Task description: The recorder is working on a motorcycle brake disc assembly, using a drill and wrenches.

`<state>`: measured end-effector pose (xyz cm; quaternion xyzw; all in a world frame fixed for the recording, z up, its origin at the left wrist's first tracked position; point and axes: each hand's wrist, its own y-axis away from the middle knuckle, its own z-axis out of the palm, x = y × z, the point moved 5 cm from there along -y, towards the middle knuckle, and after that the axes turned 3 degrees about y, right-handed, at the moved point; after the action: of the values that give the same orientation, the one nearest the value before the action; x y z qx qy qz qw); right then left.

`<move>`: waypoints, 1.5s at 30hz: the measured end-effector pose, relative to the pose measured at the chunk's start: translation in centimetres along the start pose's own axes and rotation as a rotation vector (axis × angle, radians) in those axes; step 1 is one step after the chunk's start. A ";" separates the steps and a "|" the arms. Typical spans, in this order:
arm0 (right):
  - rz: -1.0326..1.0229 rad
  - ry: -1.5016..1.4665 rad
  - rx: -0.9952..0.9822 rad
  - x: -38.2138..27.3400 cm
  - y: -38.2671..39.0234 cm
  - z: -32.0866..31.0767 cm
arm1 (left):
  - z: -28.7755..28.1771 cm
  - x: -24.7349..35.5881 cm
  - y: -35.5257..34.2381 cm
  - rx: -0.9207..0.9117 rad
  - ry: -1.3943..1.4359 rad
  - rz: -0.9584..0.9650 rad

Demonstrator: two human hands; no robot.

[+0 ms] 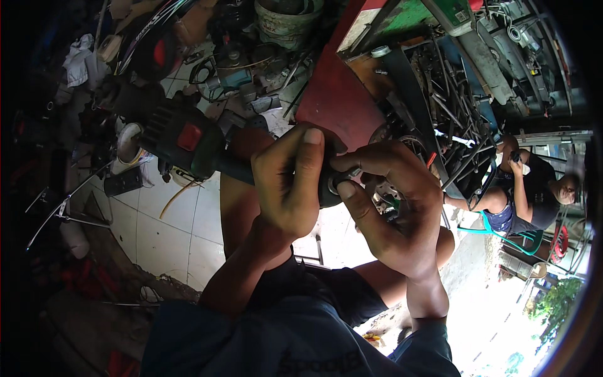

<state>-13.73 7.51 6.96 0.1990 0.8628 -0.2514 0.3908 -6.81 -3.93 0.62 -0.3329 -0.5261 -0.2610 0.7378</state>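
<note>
A dark handheld power tool with a vented body and a red patch lies crosswise above my lap. My left hand is closed round its narrower dark end, thumb laid along the top. At that end, beside my left fist, sits a small round metal ring. My right hand pinches at this ring with thumb and forefinger, the other fingers curled. Whether the ring is a separate part or joined to the tool cannot be made out.
Tools and metal parts crowd the tiled floor. A grimy bucket stands at the far side, near a red panel. Metal rods and wrenches are piled at right. Beyond them, a person sits on a chair.
</note>
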 end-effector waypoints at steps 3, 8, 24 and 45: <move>0.025 -0.012 -0.004 0.3 0.0 0.0 | -0.1 0.1 -0.1 -0.020 -0.003 0.029; 0.011 -0.036 -0.026 0.4 0.2 0.0 | -0.2 0.0 0.1 0.033 0.013 0.037; -0.035 -0.027 -0.040 -0.4 -0.1 -0.7 | -0.3 -0.2 0.0 -0.009 -0.064 0.094; 0.020 -0.125 0.190 -1.3 0.7 -2.1 | -0.6 -0.2 0.6 0.040 0.050 0.007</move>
<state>-13.78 9.12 9.02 0.2275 0.8071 -0.3400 0.4256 -6.11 -3.99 0.17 -0.3133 -0.5115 -0.2558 0.7582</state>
